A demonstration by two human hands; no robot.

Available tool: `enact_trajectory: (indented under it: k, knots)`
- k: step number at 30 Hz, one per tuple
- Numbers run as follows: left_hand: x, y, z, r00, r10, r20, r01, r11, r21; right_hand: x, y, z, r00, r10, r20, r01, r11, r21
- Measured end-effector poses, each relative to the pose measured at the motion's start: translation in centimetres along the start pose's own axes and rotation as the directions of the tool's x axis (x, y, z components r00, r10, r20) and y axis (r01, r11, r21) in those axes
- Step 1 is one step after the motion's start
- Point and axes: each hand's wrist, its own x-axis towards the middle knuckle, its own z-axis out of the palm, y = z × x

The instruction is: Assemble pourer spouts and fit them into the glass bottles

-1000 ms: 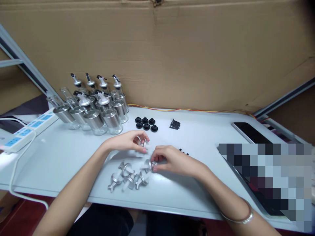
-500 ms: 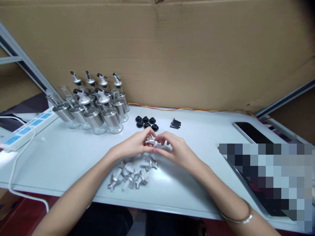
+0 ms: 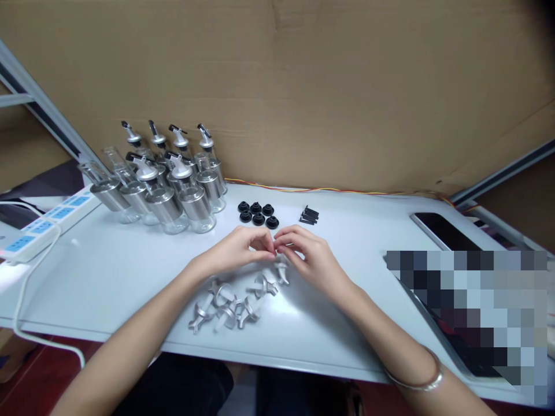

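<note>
The fingertips of my left hand (image 3: 254, 242) and my right hand (image 3: 309, 249) meet above the middle of the table. Both hands are closed in a pinch. Just below the right thumb shows a silver pour spout (image 3: 282, 271), its nozzle pointing towards me; its upper end disappears behind the right fingers, which seem to grip it. What the left thumb and forefinger pinch is hidden. Several loose pour spouts (image 3: 228, 318) with pale tubes lie in a pile nearer to me. Beyond the hands sit several black ribbed stoppers (image 3: 258, 218) and a few small black flip caps (image 3: 309, 215).
Glass bottles with steel sleeves (image 3: 165, 208) stand in a group at the back left, some topped with spouts. A white power strip (image 3: 52, 225) and its cable are at the left edge. A phone (image 3: 444, 230) lies on the right. Cardboard (image 3: 329, 92) walls the back.
The pour spout between my hands has turned from lying sideways at the left fingers to pointing down towards me under the right thumb. The fingertips have come together.
</note>
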Motion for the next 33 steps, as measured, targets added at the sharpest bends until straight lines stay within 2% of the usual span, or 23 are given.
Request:
enact_trajectory:
  k: [5,10,13,18,20,22,24,25,28,30,33]
  knots:
    - [0.1,-0.2,0.3,0.998,0.015,0.053,-0.023,0.988,0.152,0.1,-0.3,-1.0,0.991,0.094,0.095,-0.086,0.993,-0.086]
    - [0.1,-0.3,0.3,0.998,0.008,0.06,-0.019,0.984,0.176,0.0,-1.0,-2.3,0.911,0.224,0.347,-0.185,0.973,-0.141]
    - [0.1,-0.4,0.3,0.999,0.016,0.051,-0.024,0.985,0.171,0.1,-0.9,-2.2,0.883,0.271,0.382,-0.249,0.963,-0.106]
    - [0.0,-0.5,0.7,0.981,0.193,0.012,-0.188,0.936,0.299,0.4,-0.5,-1.8,0.893,0.364,0.264,-0.398,0.913,0.09]
    - [0.1,-0.5,0.9,0.974,0.228,0.009,-0.221,0.929,0.297,0.4,-0.3,-1.6,0.887,0.397,0.234,-0.441,0.879,0.18]
    - [0.2,-0.5,1.1,0.967,0.255,-0.006,-0.243,0.931,0.272,0.3,-0.2,-1.5,0.881,0.408,0.238,-0.461,0.853,0.246]
    - [0.3,-0.4,1.3,0.964,0.261,-0.043,-0.242,0.937,0.25,0.3,-0.1,-1.3,0.894,0.383,0.233,-0.433,0.871,0.231]
    - [0.3,-0.4,1.3,0.967,0.246,-0.069,-0.223,0.945,0.237,0.3,-0.1,-1.3,0.914,0.356,0.197,-0.391,0.901,0.187]
    - [0.5,-0.1,1.3,0.979,0.131,-0.155,-0.108,0.983,0.148,0.4,-0.5,-1.3,0.98,0.199,-0.014,-0.199,0.98,-0.004]
    - [0.5,0.0,1.2,0.981,0.028,-0.19,-0.02,0.999,0.045,0.4,-1.0,-1.4,0.987,0.106,-0.117,-0.114,0.991,-0.07]
    - [0.6,0.1,1.2,0.984,-0.063,-0.167,0.048,0.995,-0.091,0.4,-1.5,-1.5,0.992,0.082,-0.094,-0.086,0.995,-0.047]
